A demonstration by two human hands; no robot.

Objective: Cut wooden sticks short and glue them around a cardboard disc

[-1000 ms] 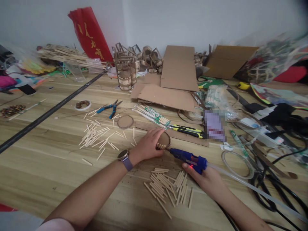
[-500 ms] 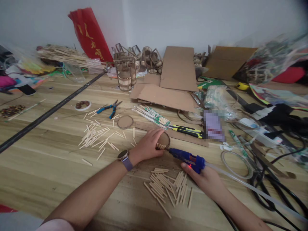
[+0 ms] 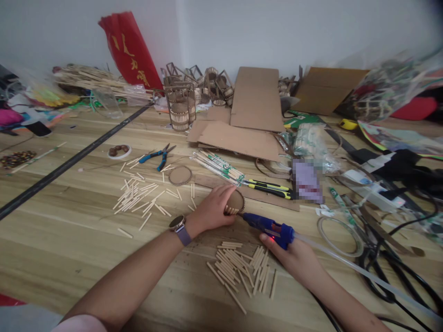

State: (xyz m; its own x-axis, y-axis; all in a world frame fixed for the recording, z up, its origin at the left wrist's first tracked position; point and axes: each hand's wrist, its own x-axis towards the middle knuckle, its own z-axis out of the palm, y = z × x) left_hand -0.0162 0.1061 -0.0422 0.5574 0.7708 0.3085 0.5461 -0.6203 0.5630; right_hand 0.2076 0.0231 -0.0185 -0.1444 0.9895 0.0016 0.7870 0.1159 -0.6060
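Observation:
My left hand [image 3: 214, 206] is closed around the left side of a round cardboard disc [image 3: 236, 201] with short wooden sticks standing along its near edge. My right hand [image 3: 289, 253] grips a blue hot glue gun [image 3: 270, 228], a small red light glowing on it and a long clear glue stick [image 3: 339, 258] running out of its back. The gun's nozzle points left, at the near rim of the disc, touching it or very close. Below the hands lies a pile of short wooden sticks [image 3: 231, 265]. Another cardboard disc [image 3: 180, 175] lies flat to the left.
Loose sticks [image 3: 131, 196], blue pliers [image 3: 159, 157] and a lid of brown beads [image 3: 119, 151] are on the left. Ahead lie yellow-black cutters [image 3: 270, 188], cardboard sheets [image 3: 238, 138] and small stick baskets [image 3: 180, 115]. A tape roll [image 3: 341, 236] and black cables [image 3: 384, 272] lie right.
The glue gun has shifted very slightly to the left. My left hand and the disc stay in place.

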